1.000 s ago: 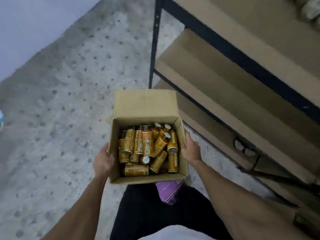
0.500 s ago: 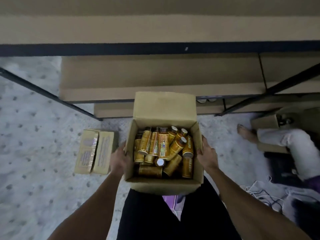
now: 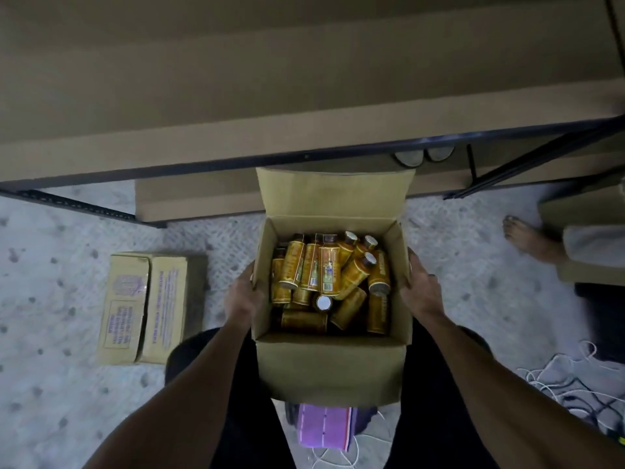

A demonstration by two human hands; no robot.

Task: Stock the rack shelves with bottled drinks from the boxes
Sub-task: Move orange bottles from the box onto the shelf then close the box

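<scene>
An open cardboard box is carried in front of me, its far flap standing up. Inside lie several small brown bottles with yellow labels, jumbled and tilted. My left hand grips the box's left wall, fingers curled over its rim. My right hand holds the right wall, fingers wrapped round the outside. The rack's brown shelf with a dark metal front rail fills the top of the view, just beyond the box.
A closed, taped cardboard box lies on the speckled floor to the left. Lower shelf boards show under the rail. Another person's bare foot stands at the right. White cords and a purple cloth lie near my feet.
I have turned from beside the rack to face it. The shelf now fills the top of the view and the box sits closer to its rail. Both hands keep their hold.
</scene>
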